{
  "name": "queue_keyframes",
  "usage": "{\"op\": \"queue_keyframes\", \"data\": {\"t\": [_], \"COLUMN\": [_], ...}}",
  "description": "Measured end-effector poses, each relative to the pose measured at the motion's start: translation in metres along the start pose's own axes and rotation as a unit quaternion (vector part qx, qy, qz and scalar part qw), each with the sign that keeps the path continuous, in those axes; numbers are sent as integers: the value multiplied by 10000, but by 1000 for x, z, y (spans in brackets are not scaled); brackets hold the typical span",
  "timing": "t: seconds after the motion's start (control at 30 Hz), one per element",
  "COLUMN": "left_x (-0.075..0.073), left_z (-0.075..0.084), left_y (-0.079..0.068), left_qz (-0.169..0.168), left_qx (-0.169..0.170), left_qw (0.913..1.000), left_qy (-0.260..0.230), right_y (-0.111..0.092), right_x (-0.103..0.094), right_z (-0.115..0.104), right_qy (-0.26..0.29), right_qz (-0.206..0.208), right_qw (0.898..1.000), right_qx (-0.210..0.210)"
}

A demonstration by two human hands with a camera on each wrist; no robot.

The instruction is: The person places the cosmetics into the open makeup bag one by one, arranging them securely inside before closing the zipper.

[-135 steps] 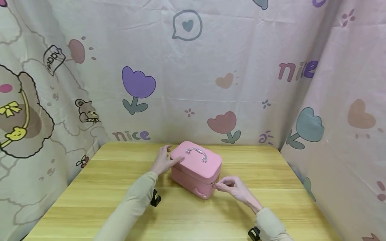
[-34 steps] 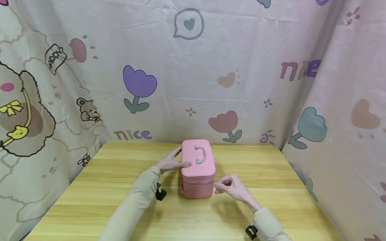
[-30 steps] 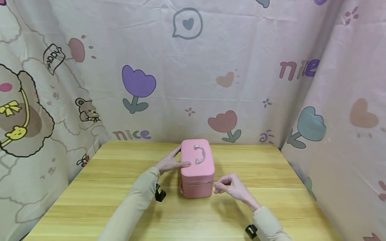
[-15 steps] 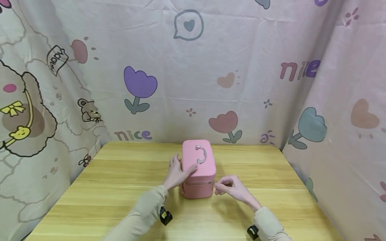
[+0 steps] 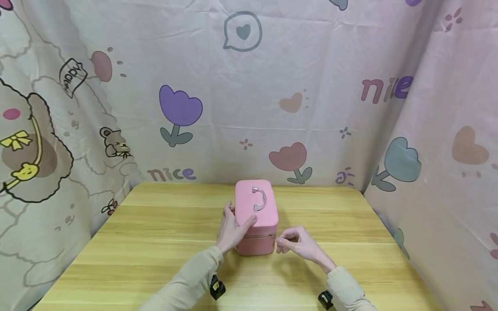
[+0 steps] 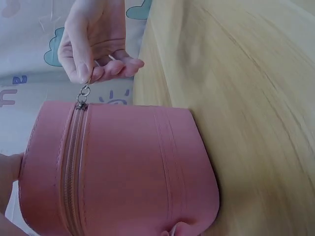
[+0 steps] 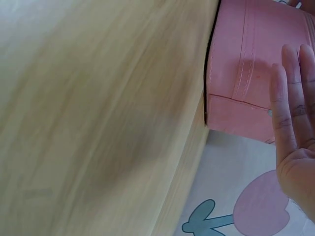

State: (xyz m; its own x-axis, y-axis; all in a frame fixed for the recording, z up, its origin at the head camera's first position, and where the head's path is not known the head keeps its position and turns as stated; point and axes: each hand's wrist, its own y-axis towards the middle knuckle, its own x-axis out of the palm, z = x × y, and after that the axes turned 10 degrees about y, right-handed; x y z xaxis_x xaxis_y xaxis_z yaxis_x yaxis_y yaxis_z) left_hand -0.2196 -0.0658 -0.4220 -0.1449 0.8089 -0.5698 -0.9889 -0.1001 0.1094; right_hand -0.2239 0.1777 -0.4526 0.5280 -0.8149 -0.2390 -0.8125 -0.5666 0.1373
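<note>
A pink cosmetic case (image 5: 247, 196) stands upright on the table, lid down, one short end toward me. On its lid is a silver handle (image 5: 264, 201). My left hand (image 5: 228, 233) lies against its near left edge, thumb on the lid, fingers spread along the side. With thumb and index finger, my right hand (image 5: 300, 244) pinches the zipper pull (image 6: 84, 92) at the near right corner. In the left wrist view the zipper (image 6: 70, 172) runs across the short end, and the pull's small chain is taut. Several right-hand fingers (image 7: 282, 110) show extended beside the case in the right wrist view.
The wooden table (image 5: 163, 216) spreads to both sides of the case. Behind it hangs a printed curtain (image 5: 233, 108), with further curtain at left and right. A black wrist camera (image 5: 217, 287) sits under the left sleeve, another camera (image 5: 325, 299) under the right.
Since the oldest frame the case has turned, bringing its short end toward me. Over the last second my left hand shifted nearer along the case's left edge. My right hand keeps its pinch.
</note>
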Motion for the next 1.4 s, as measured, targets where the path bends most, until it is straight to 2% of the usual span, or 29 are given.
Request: {"op": "queue_keyframes", "data": {"t": [0.3,0.63,0.77,0.97,1.23,1.4], "left_x": [-6,-12,-14,-17,-21,-23], "left_z": [-7,-12,-12,-13,-16,-19], "left_y": [11,20,23,28,37,45], "left_qz": [-147,-530,-669,-873,-1211,-1468], "left_qx": [312,604,698,729,584,790], "left_qw": [9991,9936,9924,9901,9867,9812], "left_qy": [-242,-794,-757,-819,-916,-969], "right_y": [5,8,9,8,4,3], "right_x": [5,11,12,10,4,1], "right_z": [-1,-2,-2,-1,2,2], "right_qy": [-122,-127,-183,-101,110,99], "right_qz": [-48,-123,-103,-149,-186,-165], "right_qw": [9998,9995,9994,9995,9993,9995], "right_qx": [-128,-259,-267,-261,-312,-240]}}
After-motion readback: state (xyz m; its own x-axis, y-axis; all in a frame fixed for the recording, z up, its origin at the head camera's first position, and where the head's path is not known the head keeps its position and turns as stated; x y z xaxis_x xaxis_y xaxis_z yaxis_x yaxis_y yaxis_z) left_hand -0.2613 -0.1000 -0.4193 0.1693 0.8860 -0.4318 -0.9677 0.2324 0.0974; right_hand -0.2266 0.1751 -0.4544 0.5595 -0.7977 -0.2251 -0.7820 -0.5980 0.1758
